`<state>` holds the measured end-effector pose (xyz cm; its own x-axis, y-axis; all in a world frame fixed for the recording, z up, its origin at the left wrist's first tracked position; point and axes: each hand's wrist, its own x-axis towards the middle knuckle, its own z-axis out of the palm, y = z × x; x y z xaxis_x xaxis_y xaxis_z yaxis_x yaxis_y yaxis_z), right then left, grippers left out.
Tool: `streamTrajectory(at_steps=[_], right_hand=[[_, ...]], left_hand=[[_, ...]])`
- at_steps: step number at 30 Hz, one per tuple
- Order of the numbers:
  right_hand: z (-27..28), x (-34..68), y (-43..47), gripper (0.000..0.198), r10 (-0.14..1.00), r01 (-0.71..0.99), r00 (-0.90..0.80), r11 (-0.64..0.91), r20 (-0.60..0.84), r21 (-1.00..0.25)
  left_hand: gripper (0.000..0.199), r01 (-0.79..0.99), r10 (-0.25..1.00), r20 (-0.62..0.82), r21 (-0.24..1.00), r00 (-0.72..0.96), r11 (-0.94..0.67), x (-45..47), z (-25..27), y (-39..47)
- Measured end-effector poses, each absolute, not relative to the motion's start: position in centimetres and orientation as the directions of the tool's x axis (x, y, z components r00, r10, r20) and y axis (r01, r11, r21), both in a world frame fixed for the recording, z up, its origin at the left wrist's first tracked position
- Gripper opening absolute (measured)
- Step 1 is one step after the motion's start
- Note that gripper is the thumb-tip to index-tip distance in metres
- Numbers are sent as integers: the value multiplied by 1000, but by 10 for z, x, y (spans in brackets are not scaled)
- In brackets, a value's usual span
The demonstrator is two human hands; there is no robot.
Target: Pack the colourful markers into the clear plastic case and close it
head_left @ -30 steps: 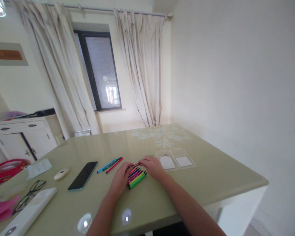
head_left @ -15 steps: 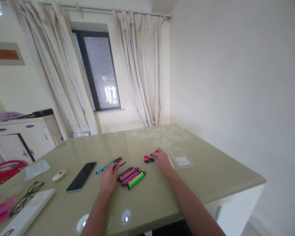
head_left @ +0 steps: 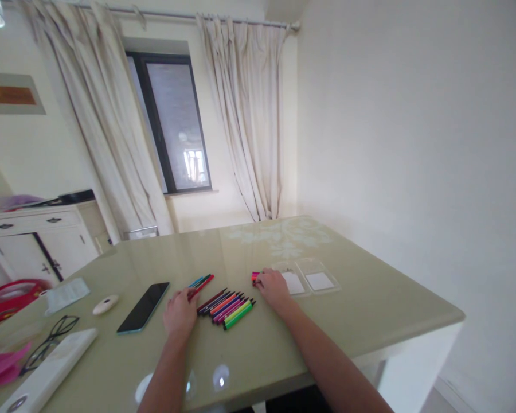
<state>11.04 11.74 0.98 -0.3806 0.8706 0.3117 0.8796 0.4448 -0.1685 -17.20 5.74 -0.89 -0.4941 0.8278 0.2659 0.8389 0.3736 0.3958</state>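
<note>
The near end of a red marker [head_left: 204, 284] is touched by the fingers of the left hand [head_left: 180, 312], though whether it is actually gripped cannot be told. Just beyond it on the pale green table [head_left: 258, 367], a blue marker [head_left: 195, 283] and a dark one are seen lying alongside, partly covered by the same hand. To the right of that hand a slanted row of markers [head_left: 226, 310] is laid out (from dark red through orange and magenta to bright green), their narrow dark tips pointed away from the person. Small coloured caps [head_left: 255, 276] are clustered farther to the right, and they are partly covered by the bent fingers of the right hand [head_left: 273, 287]; whether one is pinched there cannot be made out. Beside the right hand a clear plastic case [head_left: 313, 266] is spread open, with white inserts [head_left: 320, 281] held in its two halves. Well to the left of the markers, a phone [head_left: 144, 308] is laid flat, near a rounded white object [head_left: 105, 304]
</note>
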Motion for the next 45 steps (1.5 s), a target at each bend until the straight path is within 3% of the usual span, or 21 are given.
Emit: streamTrajectory(at_steps=[5,8,10,13,15,18,21,24,29,31,34,36,42,45], right_hand=[[10,108,119,15,869,886,-354,430,347,-172],[14,108,115,15,850,865,-356,457,389,-208],[16,107,111,17,810,821,-373,515,453,-247],[16,103,105,37,718,711,-432,644,545,-284],[15,99,104,36,676,659,-485,699,555,-277],[11,97,106,20,645,628,-545,738,536,-249],[10,101,109,19,577,561,-599,797,555,-222],[13,105,111,17,521,515,-628,835,578,-195],[18,120,119,15,538,542,-616,820,576,-186],[20,135,127,17,585,598,-549,774,598,-208],[21,159,138,20,679,687,-280,635,678,-352],[21,164,140,21,706,683,-206,599,678,-417],[16,142,128,22,785,703,-399,594,475,-391],[17,141,125,19,826,766,-415,543,381,-345]], left_hand=[[27,827,834,220,397,-506,397,-173,-9,56],[29,862,838,303,388,-454,326,-170,-7,55],[29,898,848,392,396,-355,193,-162,-4,54],[24,901,863,489,420,-126,-106,-144,-1,54],[23,854,845,535,451,-25,-261,-133,1,54],[25,777,813,581,498,31,-385,-124,2,52],[28,733,830,550,528,90,-429,-121,4,49],[31,714,858,496,553,132,-429,-117,6,49],[34,703,865,496,587,79,-401,-121,5,56],[35,716,850,527,588,13,-375,-136,2,57],[36,769,801,578,580,-155,-269,-163,-5,57],[35,821,796,571,542,-200,-182,-174,-8,56],[35,935,901,397,353,-175,26,-166,-15,56],[39,939,884,398,325,-245,114,-168,-14,57]])
